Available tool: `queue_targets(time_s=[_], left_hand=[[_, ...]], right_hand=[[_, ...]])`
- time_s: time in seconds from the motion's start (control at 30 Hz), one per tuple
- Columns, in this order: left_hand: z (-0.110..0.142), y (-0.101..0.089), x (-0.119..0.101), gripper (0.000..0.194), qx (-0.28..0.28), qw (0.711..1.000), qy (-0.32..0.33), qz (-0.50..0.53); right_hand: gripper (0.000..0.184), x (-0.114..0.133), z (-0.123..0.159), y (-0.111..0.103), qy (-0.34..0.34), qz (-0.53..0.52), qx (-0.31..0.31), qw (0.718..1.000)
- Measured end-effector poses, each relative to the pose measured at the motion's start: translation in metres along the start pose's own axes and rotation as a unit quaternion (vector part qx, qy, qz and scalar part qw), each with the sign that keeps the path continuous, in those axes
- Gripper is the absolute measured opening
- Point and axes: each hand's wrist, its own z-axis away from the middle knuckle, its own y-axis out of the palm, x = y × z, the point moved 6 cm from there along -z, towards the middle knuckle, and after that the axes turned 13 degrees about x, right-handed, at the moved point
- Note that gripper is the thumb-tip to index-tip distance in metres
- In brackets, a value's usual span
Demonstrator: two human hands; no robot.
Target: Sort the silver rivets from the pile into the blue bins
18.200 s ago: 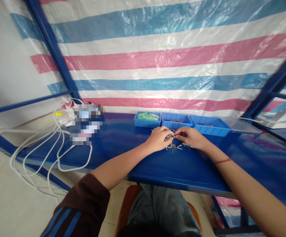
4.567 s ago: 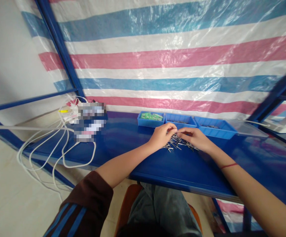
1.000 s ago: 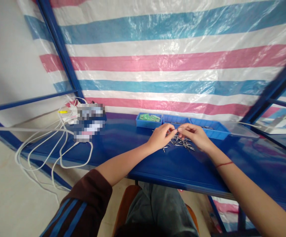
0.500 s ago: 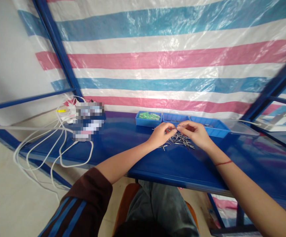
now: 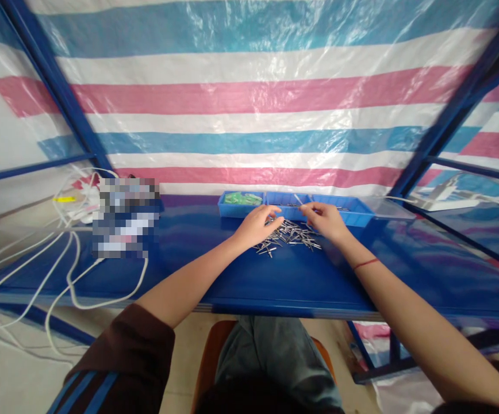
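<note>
A loose pile of thin metal rods (image 5: 295,234) lies on the blue tabletop (image 5: 180,241). My left hand (image 5: 258,225) is at the pile's left edge, its thumb and fingers curved but apart, with nothing visible between them. Between the pinched fingertips of my right hand (image 5: 325,218) is a slim, pale metal rod (image 5: 298,199), pointing up and away at the front of the middle blue bin (image 5: 275,198). A few similar rods show inside that bin. The exact kind of rod is too small to make out.
A left blue bin (image 5: 241,213) holds green pieces; a right blue bin (image 5: 357,218) contains some rods. White cables (image 5: 75,287) loop across the table's left side near a blurred item (image 5: 124,221). Blue frame posts (image 5: 55,86) and striped sheeting (image 5: 249,98) stand behind.
My hands have moved apart. The right one has reached toward the middle bin with a rod in its fingertips, while the left has opened over the pile. The view has shifted right.
</note>
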Motion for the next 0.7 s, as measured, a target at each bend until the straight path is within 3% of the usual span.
queue_targets(time_s=[0.13, 0.23, 0.3, 0.37, 0.43, 0.53, 0.6, 0.7], left_hand=[[0.001, -0.005, 0.003, 0.018, 0.081, 0.991, 0.014, -0.105], [0.003, -0.002, 0.007, 0.022, 0.134, 0.98, 0.0, -0.144], [0.004, 0.002, 0.009, 0.026, 0.169, 0.973, -0.023, -0.156], [0.004, 0.006, 0.01, 0.029, 0.209, 0.966, -0.042, -0.15], [0.005, 0.005, 0.008, 0.03, 0.237, 0.963, -0.042, -0.123], [0.009, -0.008, 0.003, 0.038, 0.239, 0.965, -0.049, -0.092], [0.016, -0.016, 0.004, 0.056, 0.26, 0.958, -0.091, -0.085], [0.031, -0.014, 0.008, 0.088, 0.333, 0.927, -0.161, -0.065]], right_hand=[[0.037, -0.027, 0.006, -0.032, 0.107, -0.148, -0.174, 0.968], [0.039, -0.034, 0.009, -0.038, 0.155, -0.216, -0.189, 0.945], [0.041, -0.029, 0.009, -0.037, 0.151, -0.214, -0.169, 0.95], [0.042, -0.015, 0.006, -0.034, 0.115, -0.143, -0.122, 0.975], [0.041, 0.005, 0.003, -0.022, 0.049, -0.01, -0.012, 0.999], [0.039, 0.022, 0.013, 0.001, -0.048, 0.176, 0.157, 0.971], [0.046, 0.019, 0.026, 0.004, -0.074, 0.231, 0.169, 0.955], [0.064, 0.001, 0.046, 0.003, -0.071, 0.252, 0.126, 0.957]])
